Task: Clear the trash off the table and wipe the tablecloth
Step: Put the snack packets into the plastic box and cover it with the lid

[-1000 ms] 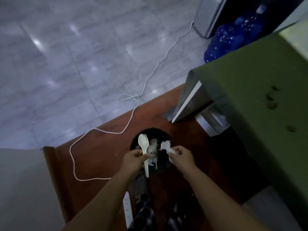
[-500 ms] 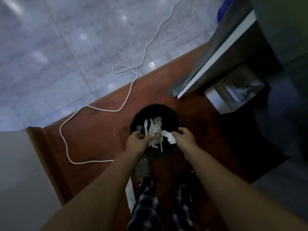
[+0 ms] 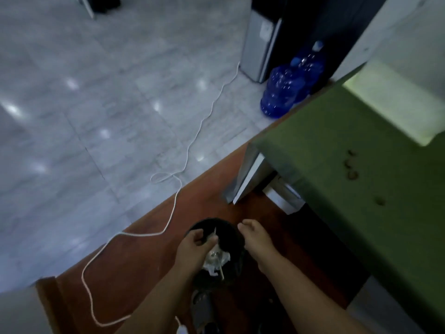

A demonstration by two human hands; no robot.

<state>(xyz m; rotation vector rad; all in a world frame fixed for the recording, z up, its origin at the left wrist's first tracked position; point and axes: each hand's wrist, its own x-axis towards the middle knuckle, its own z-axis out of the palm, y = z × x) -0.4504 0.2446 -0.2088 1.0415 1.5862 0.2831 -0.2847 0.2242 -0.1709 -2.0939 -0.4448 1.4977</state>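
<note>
Fork and tissue now in bin [image 3: 237, 239]; right hand [image 3: 256, 236] above rim, loosely curled, empty; left hand [image 3: 192, 245] over bin, grip unclear; tablecloth [image 3: 361, 169] crumbs [image 3: 352, 174] remain.

A green tablecloth [image 3: 361, 165] with dark spots, a black bin [image 3: 231, 227] holding white trash [image 3: 216, 259], blue water bottles [image 3: 281, 92], a white cord [image 3: 192, 138], grey marbled floor [image 3: 96, 104].

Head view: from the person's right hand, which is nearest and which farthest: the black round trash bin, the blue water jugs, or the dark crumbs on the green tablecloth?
From the right hand:
1. Black round trash bin, just left, below it.
2. Dark crumbs on the green tablecloth, up to the right.
3. Blue water jugs, far ahead on the floor.
</note>
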